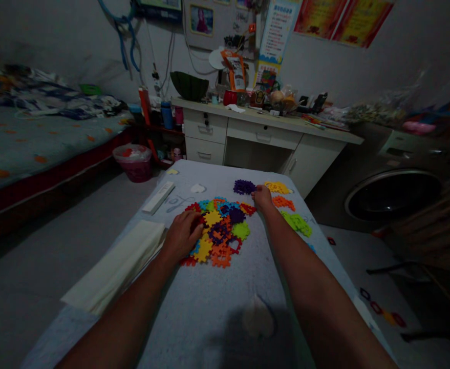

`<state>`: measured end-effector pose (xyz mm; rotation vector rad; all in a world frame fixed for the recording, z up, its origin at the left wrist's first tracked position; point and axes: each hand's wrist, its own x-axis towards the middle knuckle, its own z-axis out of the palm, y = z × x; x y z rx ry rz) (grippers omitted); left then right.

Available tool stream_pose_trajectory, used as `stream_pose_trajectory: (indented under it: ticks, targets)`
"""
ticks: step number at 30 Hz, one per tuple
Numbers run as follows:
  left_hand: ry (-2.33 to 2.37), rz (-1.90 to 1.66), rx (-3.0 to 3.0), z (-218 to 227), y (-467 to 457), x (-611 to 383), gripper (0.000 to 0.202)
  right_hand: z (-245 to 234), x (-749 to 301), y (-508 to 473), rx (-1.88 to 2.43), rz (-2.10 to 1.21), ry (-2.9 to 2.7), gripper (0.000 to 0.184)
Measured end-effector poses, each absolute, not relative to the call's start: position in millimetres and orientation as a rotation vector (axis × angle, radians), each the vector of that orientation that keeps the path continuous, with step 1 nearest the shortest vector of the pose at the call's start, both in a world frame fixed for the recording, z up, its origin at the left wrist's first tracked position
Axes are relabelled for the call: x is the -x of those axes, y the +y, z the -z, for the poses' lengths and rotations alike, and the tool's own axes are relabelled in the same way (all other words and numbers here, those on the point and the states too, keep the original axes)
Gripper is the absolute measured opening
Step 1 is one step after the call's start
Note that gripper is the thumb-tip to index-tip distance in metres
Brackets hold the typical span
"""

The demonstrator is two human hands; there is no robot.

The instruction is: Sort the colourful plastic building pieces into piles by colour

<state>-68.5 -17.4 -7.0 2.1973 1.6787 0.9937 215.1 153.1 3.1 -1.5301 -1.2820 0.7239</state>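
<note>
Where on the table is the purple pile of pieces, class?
In the head view, the purple pile lies slightly right of centre near the far end of the table, just left of the right hand and beyond the mixed-colour pile.

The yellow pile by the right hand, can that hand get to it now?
Probably yes: the right hand is close beside the yellow pile, and nothing seems to block the way.
</note>
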Motion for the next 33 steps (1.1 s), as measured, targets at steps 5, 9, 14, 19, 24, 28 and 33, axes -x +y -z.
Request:
stream_pose_trajectory:
  ticks: [5, 9, 14, 19, 24, 28, 33]
  targets:
    - [1.686, -0.996, -2.186, 6.1, -17.5, 67.9, 0.034, -16.4, -215.1, 127.2, 1.612, -0.683, -1.287, 0.032]
    - [1.673, -0.993, -2.169, 3.3, -17.6, 67.5, 0.035, -24.9, -211.9, 88.6, 1.490, -0.714, -1.549, 0.030]
    - [1.644, -1.013, -2.191, 2.2, -17.8, 67.0, 0.037, -18.7, -214.7, 47.3, 1.408, -0.628, -1.826, 0.021]
    - [1.653, -1.018, -2.194, 2.7, -18.2, 66.3, 0.036, -1.2, -219.5, 36.6, 1.523, -0.330, -1.863, 0.027]
    - [1.661, -1.006, -2.173, 5.2, -17.6, 67.7, 0.040, 11.5, -214.7, 41.3, 1.565, -0.237, -1.882, 0.029]
    - [1.670, -1.001, -2.168, 7.0, -16.7, 68.7, 0.040, 14.4, -213.3, 43.3, 1.564, -0.220, -1.912, 0.030]
    - [1.664, -0.991, -2.166, 3.6, -17.3, 67.3, 0.039, 13.4, -213.6, 39.9, 1.561, -0.182, -1.920, 0.037]
